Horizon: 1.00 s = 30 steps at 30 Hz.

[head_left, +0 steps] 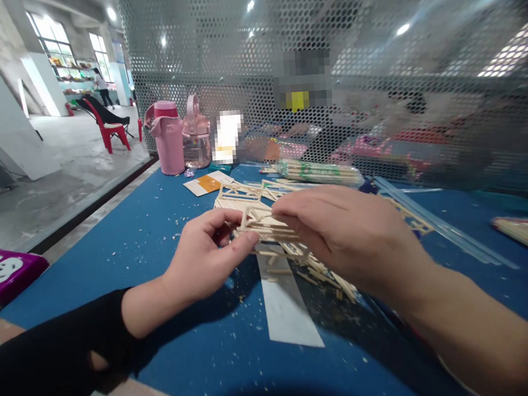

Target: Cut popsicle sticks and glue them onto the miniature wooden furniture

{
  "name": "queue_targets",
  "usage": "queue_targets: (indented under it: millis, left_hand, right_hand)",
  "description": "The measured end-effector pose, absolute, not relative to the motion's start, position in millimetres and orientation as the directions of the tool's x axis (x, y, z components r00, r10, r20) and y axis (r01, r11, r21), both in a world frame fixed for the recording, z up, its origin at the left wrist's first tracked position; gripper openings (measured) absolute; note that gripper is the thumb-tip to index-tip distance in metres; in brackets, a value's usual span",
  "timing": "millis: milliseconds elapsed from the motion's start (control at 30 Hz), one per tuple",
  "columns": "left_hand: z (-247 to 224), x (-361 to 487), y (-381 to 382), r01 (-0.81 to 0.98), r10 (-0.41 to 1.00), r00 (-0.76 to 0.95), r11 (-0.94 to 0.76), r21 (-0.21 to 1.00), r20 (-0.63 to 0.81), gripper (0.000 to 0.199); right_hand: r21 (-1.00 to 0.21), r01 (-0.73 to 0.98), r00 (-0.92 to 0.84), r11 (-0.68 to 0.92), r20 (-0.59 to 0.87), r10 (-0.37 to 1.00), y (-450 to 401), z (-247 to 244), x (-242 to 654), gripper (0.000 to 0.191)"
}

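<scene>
Between my two hands is a small frame of pale wooden sticks (266, 227), raised over the table. My left hand (207, 250) pinches its left end between thumb and fingers. Curled over its right end is my right hand (361, 239), palm down, with most fingertips out of sight behind the hand. A white paper strip (291, 317) lies flat underneath. Cut loose sticks (317, 273) are heaped below my right hand. Just behind the held frame, more joined stickwork (240, 192) rests on the table.
On the blue table (149, 230) lie a wrapped stick bundle (320, 171), clear rods (447, 227), a lattice strip (417, 218) and an orange-white card (208, 182). A pink thermos (169, 141) and a clear bottle (197, 149) stand before a perforated metal screen (235, 49). A purple box (12, 282) is left.
</scene>
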<state>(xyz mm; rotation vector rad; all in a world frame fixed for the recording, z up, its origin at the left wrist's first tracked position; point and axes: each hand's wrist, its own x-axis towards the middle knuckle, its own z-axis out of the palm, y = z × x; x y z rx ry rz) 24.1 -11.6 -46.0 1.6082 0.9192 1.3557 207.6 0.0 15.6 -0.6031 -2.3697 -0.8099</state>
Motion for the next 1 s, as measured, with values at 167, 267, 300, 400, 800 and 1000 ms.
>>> queue_targets:
  millis: [167, 267, 300, 400, 800, 1000]
  left_hand:
    - [-46, 24, -11, 0.040, 0.894, 0.137, -0.436, 0.899, 0.427, 0.019]
    - [-46, 24, -12, 0.059, 0.892, 0.134, -0.442, 0.895, 0.432, 0.016]
    - [-46, 24, -12, 0.062, 0.893, 0.138, -0.440, 0.896, 0.429, 0.015]
    - [-45, 24, -12, 0.059, 0.893, 0.159, -0.434, 0.899, 0.420, 0.017]
    - [-33, 18, -11, 0.088, 0.868, 0.181, -0.483, 0.871, 0.463, 0.013]
    - [-26, 15, -14, 0.027, 0.876, 0.203, -0.452, 0.891, 0.438, 0.013]
  right_hand:
    - [0.419, 0.577, -0.753, 0.701, 0.606, 0.257, -1, 19, 208, 0.019]
    - [0.414, 0.574, -0.749, 0.707, 0.613, 0.250, 0, 19, 209, 0.018]
    - [0.412, 0.571, -0.750, 0.711, 0.614, 0.247, 0, 18, 209, 0.018]
    - [0.405, 0.562, -0.750, 0.721, 0.618, 0.238, 0, 17, 208, 0.017]
    - [0.041, 0.558, -0.713, 0.829, 0.536, 0.453, -3, 34, 210, 0.015]
    - [0.078, 0.525, -0.742, 0.848, 0.530, 0.411, -7, 44, 206, 0.014]
